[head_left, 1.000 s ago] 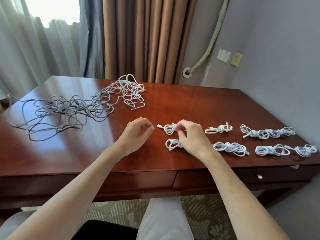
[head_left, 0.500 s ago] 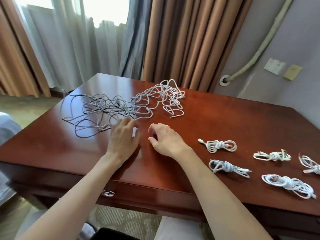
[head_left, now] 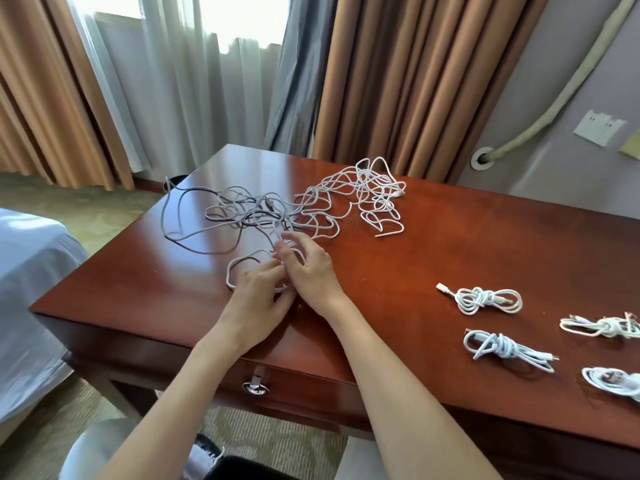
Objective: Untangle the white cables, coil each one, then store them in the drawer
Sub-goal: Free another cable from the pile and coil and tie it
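Surface: glossy reddish-brown wooden desk (head_left: 450,244), its top reflecting the window light
Drawer: dark wooden drawer front with a round metal pull (head_left: 255,386) under the near edge, closed
Tangle: loose heap of white and grey cables (head_left: 287,206) spread over the far left of the desk
Left hand (head_left: 258,294): at the near edge of the tangle, fingers curled around a loop of cable
Right hand (head_left: 308,266): just beside the left, touching it, fingers bent into the same strands; whether it pinches one I cannot tell
Coiled: four knotted white cable bundles (head_left: 485,299) on the right of the desk, well apart from the tangle
Room: tan and sheer white curtains (head_left: 194,81) far behind, grey wall (head_left: 554,81) at right, white bed (head_left: 24,271) at left, patterned carpet (head_left: 263,441) below
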Action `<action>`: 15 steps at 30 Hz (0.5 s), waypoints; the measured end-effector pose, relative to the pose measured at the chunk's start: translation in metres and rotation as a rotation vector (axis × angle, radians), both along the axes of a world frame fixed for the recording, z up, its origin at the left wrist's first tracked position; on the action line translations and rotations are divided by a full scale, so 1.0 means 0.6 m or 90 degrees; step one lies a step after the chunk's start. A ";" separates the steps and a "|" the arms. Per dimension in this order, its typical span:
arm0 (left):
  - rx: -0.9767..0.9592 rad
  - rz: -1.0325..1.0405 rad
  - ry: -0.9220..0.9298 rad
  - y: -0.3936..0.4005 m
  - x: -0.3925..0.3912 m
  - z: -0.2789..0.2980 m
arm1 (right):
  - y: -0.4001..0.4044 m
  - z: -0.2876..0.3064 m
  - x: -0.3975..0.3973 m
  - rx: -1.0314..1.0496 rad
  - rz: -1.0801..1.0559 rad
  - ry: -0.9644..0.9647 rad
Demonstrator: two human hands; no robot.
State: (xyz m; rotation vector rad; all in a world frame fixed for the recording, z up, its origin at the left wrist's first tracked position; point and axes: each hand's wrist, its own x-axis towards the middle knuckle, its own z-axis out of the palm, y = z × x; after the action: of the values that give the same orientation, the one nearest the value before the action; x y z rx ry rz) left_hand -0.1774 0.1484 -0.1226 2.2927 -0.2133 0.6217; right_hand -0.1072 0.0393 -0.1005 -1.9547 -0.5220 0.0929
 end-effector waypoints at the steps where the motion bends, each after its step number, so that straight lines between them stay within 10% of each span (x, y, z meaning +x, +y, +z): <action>1: -0.026 -0.044 -0.013 -0.006 -0.011 0.002 | -0.006 -0.003 -0.005 0.055 0.001 0.021; 9: -0.207 -0.030 -0.022 -0.053 -0.082 0.028 | -0.079 -0.004 -0.080 0.374 -0.077 0.107; 15: -0.425 0.047 -0.167 -0.064 -0.122 0.080 | -0.153 0.004 -0.113 0.339 -0.189 0.016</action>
State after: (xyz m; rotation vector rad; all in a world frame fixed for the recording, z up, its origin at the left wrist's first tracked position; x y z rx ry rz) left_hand -0.2507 0.1102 -0.0744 1.5815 -0.0306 0.8782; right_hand -0.1752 -0.0527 -0.0983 -1.4846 -0.2042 -0.1922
